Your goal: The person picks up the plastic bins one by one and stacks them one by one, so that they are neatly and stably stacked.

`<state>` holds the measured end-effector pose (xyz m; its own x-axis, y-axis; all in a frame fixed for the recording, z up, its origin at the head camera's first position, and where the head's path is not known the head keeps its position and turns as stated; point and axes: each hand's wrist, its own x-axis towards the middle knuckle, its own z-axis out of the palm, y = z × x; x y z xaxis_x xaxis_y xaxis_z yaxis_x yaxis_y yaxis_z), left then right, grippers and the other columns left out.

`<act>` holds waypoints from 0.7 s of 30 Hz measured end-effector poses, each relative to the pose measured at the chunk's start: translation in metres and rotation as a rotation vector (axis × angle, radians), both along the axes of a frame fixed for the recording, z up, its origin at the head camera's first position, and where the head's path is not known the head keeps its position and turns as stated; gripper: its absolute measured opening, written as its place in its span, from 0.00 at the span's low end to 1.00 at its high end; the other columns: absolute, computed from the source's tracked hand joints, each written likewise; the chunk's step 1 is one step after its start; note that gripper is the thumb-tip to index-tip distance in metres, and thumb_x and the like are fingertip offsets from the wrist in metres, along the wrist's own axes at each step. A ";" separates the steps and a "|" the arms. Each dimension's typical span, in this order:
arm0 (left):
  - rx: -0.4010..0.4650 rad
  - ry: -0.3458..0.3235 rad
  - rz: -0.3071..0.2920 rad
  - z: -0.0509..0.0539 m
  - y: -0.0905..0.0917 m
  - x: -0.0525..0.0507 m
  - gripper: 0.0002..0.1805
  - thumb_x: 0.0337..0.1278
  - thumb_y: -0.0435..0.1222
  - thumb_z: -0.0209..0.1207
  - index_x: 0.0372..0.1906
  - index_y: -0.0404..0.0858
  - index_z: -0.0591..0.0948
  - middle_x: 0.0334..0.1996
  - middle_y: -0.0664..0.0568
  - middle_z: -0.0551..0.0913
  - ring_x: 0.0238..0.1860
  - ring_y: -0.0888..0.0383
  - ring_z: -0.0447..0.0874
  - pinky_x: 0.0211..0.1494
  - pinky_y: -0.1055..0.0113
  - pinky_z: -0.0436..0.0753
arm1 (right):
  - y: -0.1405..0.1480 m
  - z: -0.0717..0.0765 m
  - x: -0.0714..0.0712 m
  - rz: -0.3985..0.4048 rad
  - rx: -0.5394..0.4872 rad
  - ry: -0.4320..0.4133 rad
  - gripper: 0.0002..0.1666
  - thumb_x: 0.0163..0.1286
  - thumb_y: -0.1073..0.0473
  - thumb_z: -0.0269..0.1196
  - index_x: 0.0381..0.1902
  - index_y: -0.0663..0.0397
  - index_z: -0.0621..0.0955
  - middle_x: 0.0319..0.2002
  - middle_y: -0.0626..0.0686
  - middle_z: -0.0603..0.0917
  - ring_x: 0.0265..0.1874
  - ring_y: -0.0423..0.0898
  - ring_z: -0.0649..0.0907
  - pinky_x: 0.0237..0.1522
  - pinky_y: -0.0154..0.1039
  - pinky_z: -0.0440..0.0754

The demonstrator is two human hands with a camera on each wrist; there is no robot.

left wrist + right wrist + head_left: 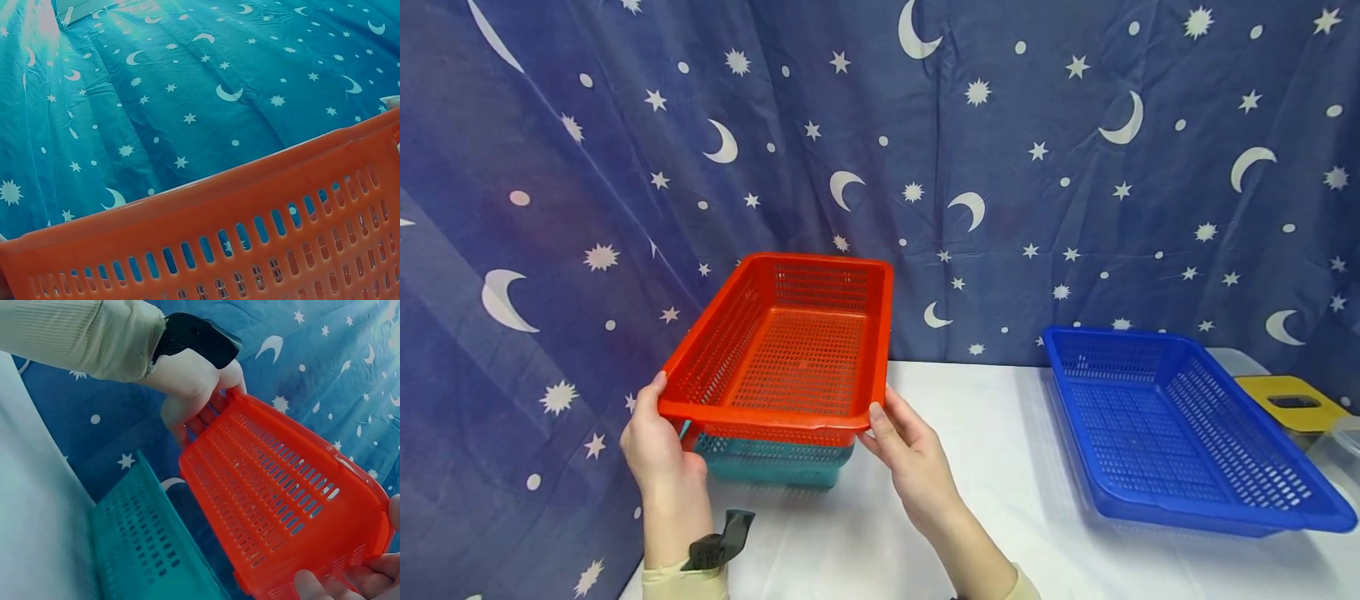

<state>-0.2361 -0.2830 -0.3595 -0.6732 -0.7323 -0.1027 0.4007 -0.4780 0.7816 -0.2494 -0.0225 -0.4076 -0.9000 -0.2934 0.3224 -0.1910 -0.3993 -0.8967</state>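
A red perforated plastic basket (801, 358) is held up by both hands at its near corners. My left hand (658, 442) grips the near left corner, with the thumb near the rim. At the near right corner my right hand (917, 462) pinches the rim, thumb on top and fingers beneath. Under the red basket stands a teal basket (767, 467), mostly hidden from above. A gap between the teal basket (134, 531) and the raised red basket (269, 487) shows in the right wrist view. The left wrist view has the red basket's slotted wall (206, 244) across its bottom.
On the right of the white table (970, 467) sits a blue perforated basket (1150, 442). Beside it are a container with a yellow lid (1292, 402) and clear plastic containers, partly hidden. A blue moon-and-star curtain (880, 167) hangs behind and to the left.
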 end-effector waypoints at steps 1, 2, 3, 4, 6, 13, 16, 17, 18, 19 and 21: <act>0.006 0.001 -0.003 0.000 0.000 0.000 0.22 0.64 0.49 0.66 0.58 0.42 0.85 0.56 0.49 0.82 0.55 0.54 0.77 0.54 0.58 0.68 | 0.000 0.000 0.000 -0.002 0.003 0.002 0.33 0.81 0.53 0.58 0.78 0.56 0.65 0.72 0.59 0.72 0.69 0.63 0.73 0.61 0.45 0.77; 0.005 -0.002 -0.004 0.000 0.000 0.000 0.22 0.64 0.49 0.66 0.58 0.42 0.85 0.55 0.49 0.82 0.55 0.54 0.77 0.54 0.58 0.68 | 0.000 0.000 0.000 -0.002 0.005 0.005 0.33 0.81 0.53 0.57 0.78 0.56 0.65 0.72 0.59 0.71 0.69 0.63 0.73 0.61 0.45 0.77; 0.008 -0.005 -0.005 0.000 -0.001 0.000 0.22 0.64 0.49 0.66 0.58 0.43 0.85 0.56 0.50 0.82 0.55 0.54 0.77 0.54 0.58 0.67 | 0.000 -0.001 0.000 -0.001 0.006 0.005 0.33 0.81 0.53 0.57 0.78 0.56 0.65 0.73 0.59 0.71 0.69 0.63 0.72 0.61 0.45 0.77; 0.010 -0.008 -0.004 0.001 -0.001 0.000 0.22 0.64 0.49 0.66 0.58 0.43 0.85 0.56 0.50 0.82 0.56 0.54 0.77 0.54 0.58 0.67 | 0.000 -0.001 0.000 0.002 0.011 0.008 0.33 0.81 0.53 0.57 0.78 0.56 0.65 0.73 0.59 0.70 0.69 0.63 0.72 0.62 0.45 0.77; 0.011 -0.015 -0.004 0.001 -0.001 0.000 0.22 0.64 0.49 0.66 0.58 0.43 0.85 0.56 0.50 0.82 0.56 0.54 0.77 0.55 0.58 0.67 | 0.000 -0.001 0.000 0.011 0.012 0.015 0.34 0.82 0.53 0.56 0.79 0.57 0.64 0.74 0.59 0.69 0.70 0.62 0.71 0.62 0.45 0.76; 0.006 -0.033 -0.003 0.001 -0.002 0.000 0.21 0.65 0.50 0.65 0.56 0.44 0.85 0.55 0.51 0.83 0.55 0.55 0.77 0.54 0.59 0.68 | 0.001 -0.001 -0.001 0.061 0.001 0.019 0.34 0.83 0.53 0.54 0.80 0.55 0.62 0.76 0.57 0.65 0.73 0.60 0.68 0.64 0.45 0.74; 0.001 -0.034 -0.009 0.000 -0.001 0.000 0.21 0.65 0.50 0.64 0.56 0.44 0.85 0.55 0.51 0.83 0.55 0.55 0.77 0.54 0.59 0.67 | 0.002 -0.001 -0.001 0.069 -0.001 0.011 0.34 0.82 0.53 0.54 0.80 0.55 0.61 0.76 0.57 0.65 0.73 0.61 0.68 0.65 0.45 0.74; 0.000 -0.031 -0.010 0.000 -0.001 0.000 0.20 0.66 0.50 0.64 0.56 0.44 0.85 0.55 0.51 0.83 0.55 0.55 0.77 0.54 0.59 0.67 | 0.002 -0.001 -0.001 0.071 -0.001 0.010 0.34 0.82 0.53 0.54 0.80 0.55 0.61 0.76 0.58 0.65 0.73 0.61 0.68 0.65 0.45 0.74; 0.001 -0.027 -0.012 0.000 -0.001 -0.001 0.20 0.66 0.50 0.64 0.56 0.44 0.85 0.55 0.51 0.83 0.56 0.55 0.77 0.54 0.59 0.67 | 0.002 -0.001 -0.001 0.070 -0.002 0.008 0.34 0.82 0.53 0.54 0.80 0.56 0.61 0.76 0.58 0.65 0.73 0.61 0.67 0.65 0.45 0.74; -0.001 -0.023 -0.013 0.000 -0.001 -0.001 0.20 0.66 0.50 0.63 0.56 0.43 0.85 0.55 0.51 0.83 0.56 0.55 0.77 0.55 0.59 0.67 | 0.003 -0.001 -0.001 0.068 -0.003 0.006 0.34 0.82 0.53 0.54 0.80 0.56 0.61 0.76 0.58 0.65 0.73 0.62 0.67 0.65 0.45 0.74; 0.006 -0.014 -0.012 -0.001 0.000 -0.001 0.20 0.66 0.49 0.63 0.56 0.44 0.85 0.56 0.51 0.82 0.56 0.55 0.77 0.55 0.58 0.67 | 0.003 -0.001 -0.001 0.069 -0.004 0.003 0.35 0.82 0.53 0.55 0.80 0.56 0.61 0.76 0.59 0.66 0.73 0.62 0.67 0.65 0.45 0.74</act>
<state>-0.2375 -0.2831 -0.3604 -0.6803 -0.7237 -0.1162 0.3842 -0.4871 0.7843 -0.2507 -0.0199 -0.4085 -0.8770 -0.3532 0.3258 -0.1653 -0.4148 -0.8948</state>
